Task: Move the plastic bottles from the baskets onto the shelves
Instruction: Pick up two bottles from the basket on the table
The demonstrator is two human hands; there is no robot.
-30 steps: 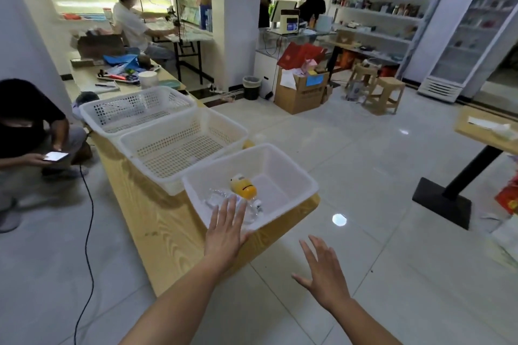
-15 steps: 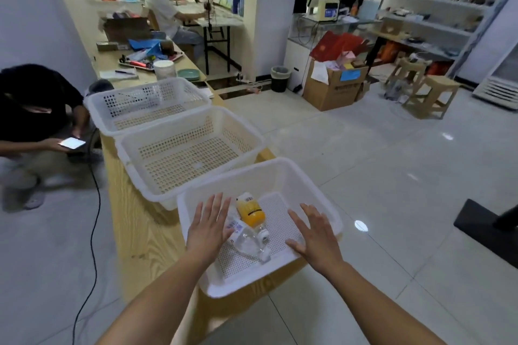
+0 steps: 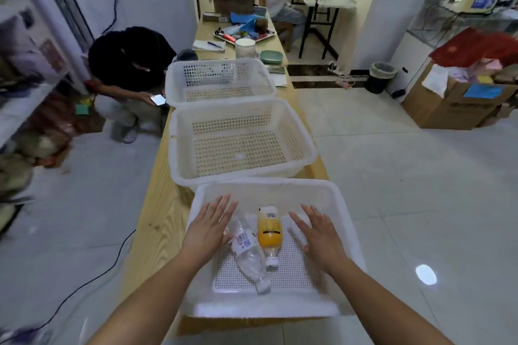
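1. While both plastic bottles lie on their sides on the perforated floor of the nearest basket (image 3: 266, 184), the clear bottle (image 3: 248, 253) sits to the left and touches the orange bottle (image 3: 269, 230). Both caps point toward the wearer.
2. The left hand (image 3: 208, 228) hovers over the basket's left part, its grip spread, fingers straight and holding nothing. Whether it touches the clear bottle's base I cannot tell.
3. The right hand (image 3: 319, 235) is right of the orange bottle and apart from it, its grip likewise spread and empty.
4. Beyond, the middle basket (image 3: 306, 134) and far basket (image 3: 269, 75) stand in a row on the wooden tabletop (image 3: 157, 204).
5. Left of the tabletop, a person in black (image 3: 126, 61) crouches with a phone (image 3: 157, 99). Blurred shelves (image 3: 25, 101) stand at the far left.
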